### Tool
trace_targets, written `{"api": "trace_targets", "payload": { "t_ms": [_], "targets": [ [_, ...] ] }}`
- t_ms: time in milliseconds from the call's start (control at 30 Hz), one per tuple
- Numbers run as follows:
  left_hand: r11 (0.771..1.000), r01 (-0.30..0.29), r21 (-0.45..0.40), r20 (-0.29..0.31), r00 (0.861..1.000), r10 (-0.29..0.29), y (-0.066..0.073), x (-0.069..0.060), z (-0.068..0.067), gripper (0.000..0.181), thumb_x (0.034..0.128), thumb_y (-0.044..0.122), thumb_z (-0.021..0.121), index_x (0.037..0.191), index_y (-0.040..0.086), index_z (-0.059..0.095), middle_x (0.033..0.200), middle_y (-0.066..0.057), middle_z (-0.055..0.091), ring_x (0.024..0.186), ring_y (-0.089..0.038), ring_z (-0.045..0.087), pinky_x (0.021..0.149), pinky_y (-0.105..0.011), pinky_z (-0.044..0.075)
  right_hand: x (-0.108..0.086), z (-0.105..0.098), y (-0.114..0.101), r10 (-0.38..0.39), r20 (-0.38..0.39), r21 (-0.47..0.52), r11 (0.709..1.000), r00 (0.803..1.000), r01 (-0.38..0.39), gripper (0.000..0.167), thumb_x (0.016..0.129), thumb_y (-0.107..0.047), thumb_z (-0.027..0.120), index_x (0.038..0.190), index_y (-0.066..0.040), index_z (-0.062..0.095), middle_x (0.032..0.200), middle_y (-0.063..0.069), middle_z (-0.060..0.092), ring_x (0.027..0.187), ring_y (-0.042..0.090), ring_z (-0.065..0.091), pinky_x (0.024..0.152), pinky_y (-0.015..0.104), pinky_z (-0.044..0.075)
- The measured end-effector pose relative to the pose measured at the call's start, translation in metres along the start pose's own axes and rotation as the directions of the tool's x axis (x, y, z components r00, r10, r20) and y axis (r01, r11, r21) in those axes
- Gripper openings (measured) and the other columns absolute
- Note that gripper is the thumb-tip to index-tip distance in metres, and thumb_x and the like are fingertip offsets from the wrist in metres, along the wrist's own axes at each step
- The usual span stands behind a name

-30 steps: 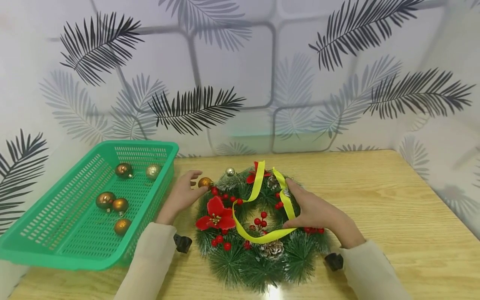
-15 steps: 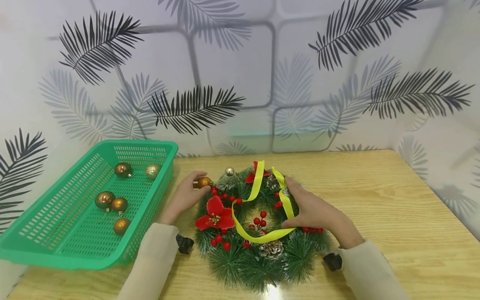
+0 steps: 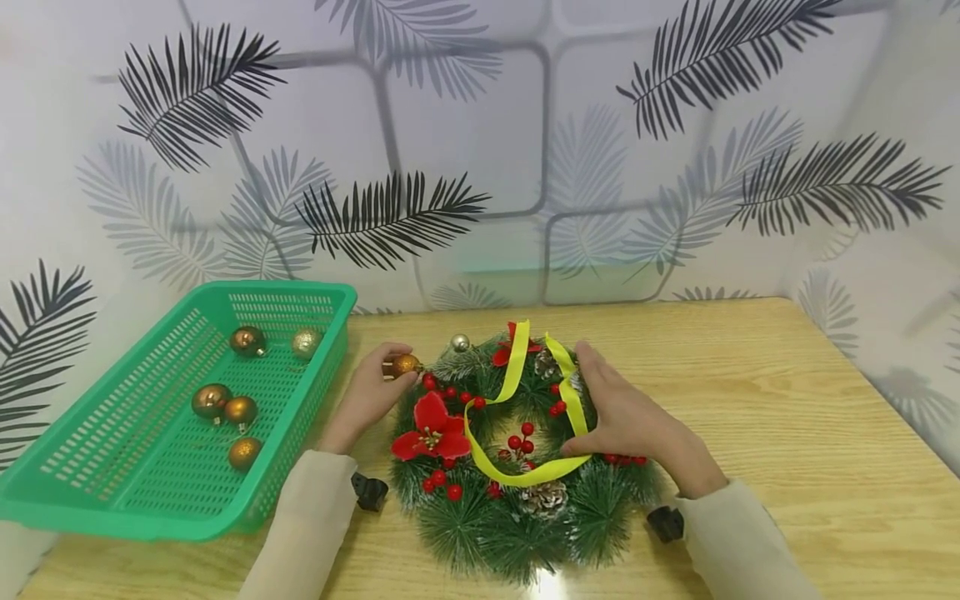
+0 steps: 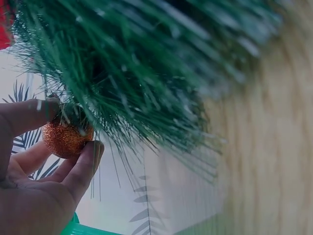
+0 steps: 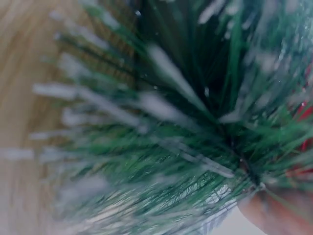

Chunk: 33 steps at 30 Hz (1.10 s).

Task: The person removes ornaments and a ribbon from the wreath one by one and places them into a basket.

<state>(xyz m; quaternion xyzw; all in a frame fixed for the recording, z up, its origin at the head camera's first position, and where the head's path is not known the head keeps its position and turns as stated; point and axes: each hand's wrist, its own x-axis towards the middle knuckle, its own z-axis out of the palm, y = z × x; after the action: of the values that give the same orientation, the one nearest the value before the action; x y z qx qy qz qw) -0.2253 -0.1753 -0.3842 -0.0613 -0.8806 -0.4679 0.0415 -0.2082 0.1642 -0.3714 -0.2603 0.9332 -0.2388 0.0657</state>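
Note:
My left hand [image 3: 367, 396] pinches a small orange glitter bauble [image 3: 406, 364] at the upper left edge of a green Christmas wreath [image 3: 480, 542]. In the left wrist view, thumb and fingertips press on either side of the bauble [image 4: 67, 139], whose top is partly hidden by pine needles. My right hand [image 3: 637, 429] grips the wreath's right side, its thumb by the yellow ribbon [image 3: 525, 477]. Needles fill most of the right wrist view, with only a blurred part of the hand [image 5: 279, 213] showing. A red fabric flower [image 3: 431, 427], berries and pinecones decorate the wreath.
On the left stands a green plastic basket [image 3: 288, 462] with several bronze and gold baubles lying in it. A small silver-gold bauble [image 3: 460, 342] sits at the wreath's back edge. The wooden table [image 3: 787, 400] meets a leaf-patterned wall behind.
My left hand has closed its fingers on the orange bauble and shifted it slightly left. My right hand keeps its place on the wreath, its fingers moving only a little.

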Motion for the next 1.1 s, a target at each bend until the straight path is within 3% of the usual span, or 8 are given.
{"api": "trace_targets", "payload": {
  "t_ms": [200,500,1100],
  "targets": [
    [0.999,-0.031,-0.019,-0.039,0.999,0.030,0.001,-0.003,-0.002,0.037,0.0912,0.004,0.060,0.127,-0.004,0.052,0.122,-0.027,0.055,0.108,-0.041,0.058,0.086,-0.045,0.054,0.000,0.001,-0.002,0.006,-0.028,-0.045,0.999,1.000,-0.007,0.129,0.070,-0.045,0.082,0.151,0.001,-0.008,0.158,0.024,-0.004,0.145,0.043,0.006,0.114,0.058,0.020],
    [0.998,-0.047,-0.042,-0.070,0.997,0.044,0.006,-0.005,-0.007,0.038,0.0916,0.005,0.060,0.128,-0.004,0.051,0.123,-0.027,0.054,0.110,-0.040,0.056,0.093,-0.049,0.050,0.000,0.001,0.000,0.024,-0.013,-0.028,0.999,1.000,-0.024,0.130,0.070,-0.049,0.080,0.150,0.003,-0.008,0.158,0.025,-0.005,0.144,0.044,0.005,0.113,0.059,0.021],
    [0.999,-0.036,-0.024,-0.090,0.995,0.033,0.015,-0.012,-0.018,0.040,0.0925,0.008,0.060,0.131,0.000,0.051,0.125,-0.023,0.055,0.115,-0.036,0.054,0.096,-0.047,0.049,-0.001,0.000,-0.002,0.032,-0.008,-0.030,0.999,0.999,-0.033,0.128,0.071,-0.048,0.080,0.149,0.006,-0.007,0.157,0.027,-0.004,0.144,0.045,0.005,0.113,0.059,0.020]
  ]
}}
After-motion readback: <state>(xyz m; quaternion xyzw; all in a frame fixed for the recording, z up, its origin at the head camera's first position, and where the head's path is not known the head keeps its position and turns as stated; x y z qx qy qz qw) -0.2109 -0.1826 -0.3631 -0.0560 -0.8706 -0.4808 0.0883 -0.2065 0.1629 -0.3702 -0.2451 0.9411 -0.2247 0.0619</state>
